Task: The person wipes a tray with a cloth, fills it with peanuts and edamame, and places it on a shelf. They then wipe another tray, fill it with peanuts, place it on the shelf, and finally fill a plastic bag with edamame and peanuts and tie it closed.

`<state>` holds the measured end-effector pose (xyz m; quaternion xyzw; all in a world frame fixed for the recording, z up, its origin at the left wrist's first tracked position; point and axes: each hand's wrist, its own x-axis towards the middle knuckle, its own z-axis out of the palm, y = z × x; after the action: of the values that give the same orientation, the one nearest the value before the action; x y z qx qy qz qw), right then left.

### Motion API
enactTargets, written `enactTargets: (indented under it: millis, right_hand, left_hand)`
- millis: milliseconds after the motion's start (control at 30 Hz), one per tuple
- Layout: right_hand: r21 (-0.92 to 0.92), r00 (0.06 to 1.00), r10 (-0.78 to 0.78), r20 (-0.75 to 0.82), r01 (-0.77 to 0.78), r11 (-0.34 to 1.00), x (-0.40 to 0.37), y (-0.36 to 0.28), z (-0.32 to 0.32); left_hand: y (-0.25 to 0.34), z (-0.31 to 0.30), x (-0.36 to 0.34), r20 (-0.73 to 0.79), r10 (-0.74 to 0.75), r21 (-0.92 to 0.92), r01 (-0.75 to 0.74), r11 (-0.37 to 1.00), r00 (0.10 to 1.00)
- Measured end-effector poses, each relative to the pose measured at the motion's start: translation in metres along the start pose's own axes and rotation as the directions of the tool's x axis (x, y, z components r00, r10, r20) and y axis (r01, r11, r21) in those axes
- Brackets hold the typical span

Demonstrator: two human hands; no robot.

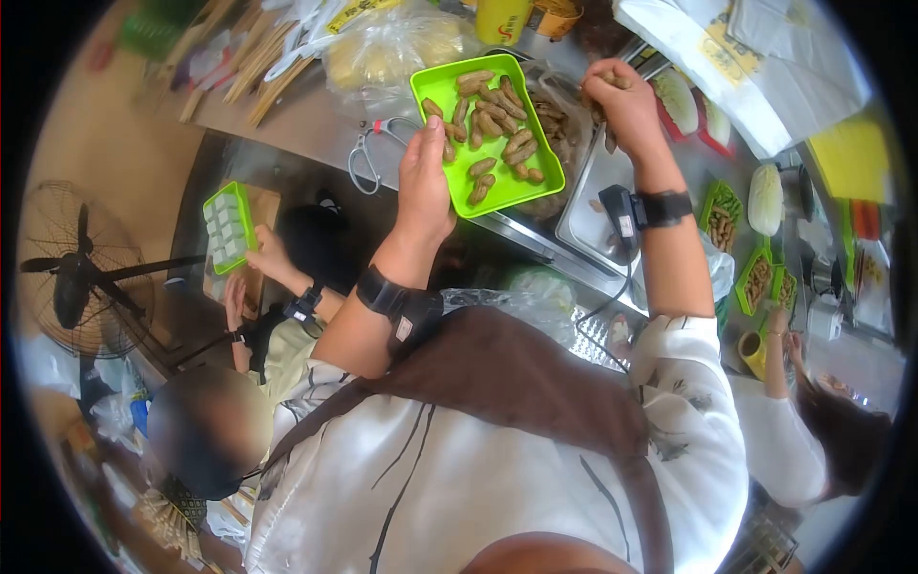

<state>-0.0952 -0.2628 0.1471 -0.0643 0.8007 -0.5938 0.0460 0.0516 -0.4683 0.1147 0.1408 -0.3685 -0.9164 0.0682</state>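
Observation:
My left hand [425, 182] grips the near-left rim of a bright green tray [430, 91] that holds several brown peanut-like pods [497, 120]. My right hand [622, 100] is closed around a few of the same pods, raised just right of the tray over a clear bag of pods [559, 124]. Both wrists wear black straps with small devices. I wear a brown apron over a white printed shirt.
A co-worker's hands [263, 253] at the left hold a green tray of white cubes [228, 226]. Scissors [365, 153], bagged food [387, 48] and skewer sticks [253, 67] lie on the counter. Another person [813, 421] sits at right near more green trays [755, 282]. A fan [72, 277] stands far left.

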Motion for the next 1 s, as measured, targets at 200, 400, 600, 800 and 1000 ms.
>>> enactTargets:
  millis: [200,400,600,800,1000]
  right_hand:
    - [-0.055,0.919,-0.384,0.093,0.39,0.919,-0.053,-0.051,0.042]
    - [-0.504,0.783,-0.485,0.389,0.621,0.6,-0.079,-0.031,0.061]
    - [-0.333,0.726,-0.441,0.527,0.654,0.679,-0.089,-0.035,0.041]
    - [0.189,0.981,-0.151,0.118,0.127,0.974,-0.029,-0.012,0.017]
    - [-0.652,0.925,0.058,0.374,0.218,0.727,0.004,0.059,0.067]
  left_hand:
    - [-0.034,0.013,0.01,0.02,-0.031,0.009,0.031,0.999,0.999]
    - [-0.039,0.01,0.015,0.074,-0.049,0.052,0.045,0.998,0.996]
    - [-0.027,0.013,0.017,0.128,-0.085,0.077,0.075,0.994,0.988]
    - [-0.015,-0.016,0.002,0.05,-0.152,0.025,0.151,0.988,0.987]
    - [0.005,-0.035,-0.027,-0.163,-0.132,0.098,0.149,0.984,0.978]
